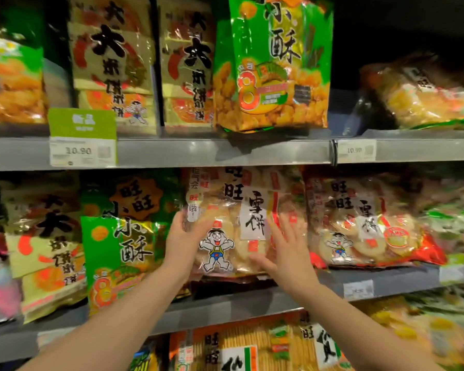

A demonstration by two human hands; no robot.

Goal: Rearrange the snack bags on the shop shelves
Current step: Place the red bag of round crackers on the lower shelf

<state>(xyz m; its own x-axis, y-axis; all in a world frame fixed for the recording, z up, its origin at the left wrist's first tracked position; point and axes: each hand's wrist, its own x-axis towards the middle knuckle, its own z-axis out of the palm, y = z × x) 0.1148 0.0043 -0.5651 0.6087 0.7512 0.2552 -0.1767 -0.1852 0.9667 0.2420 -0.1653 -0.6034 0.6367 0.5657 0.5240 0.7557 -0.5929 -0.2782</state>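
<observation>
1. Your two bare forearms rise from the bottom edge, crossing in front of the lower shelf, where yellow bags (241,349) stand blurred.
2. Your left hand (184,236) grips the left edge of the cracker bag (225,204), thumb across the front and fingers curled round the edge.
3. Your right hand (284,250) lies flat on the right part of that bag's front, fingers straight and spread, holding nothing.
4. The cracker bag stands upright at the centre of the middle shelf (252,303), its cartoon boy facing you between your hands.
5. Just left of it stands a green bag (118,236); just right sits a second cracker bag (359,223).
6. On the upper shelf (198,152) a tall green bag (273,62) overhangs the front edge, directly above the cracker bag.
7. Two tan bags (113,62) stand to its left, and a price tag (82,151) reading 10.90 hangs on the rail.
</observation>
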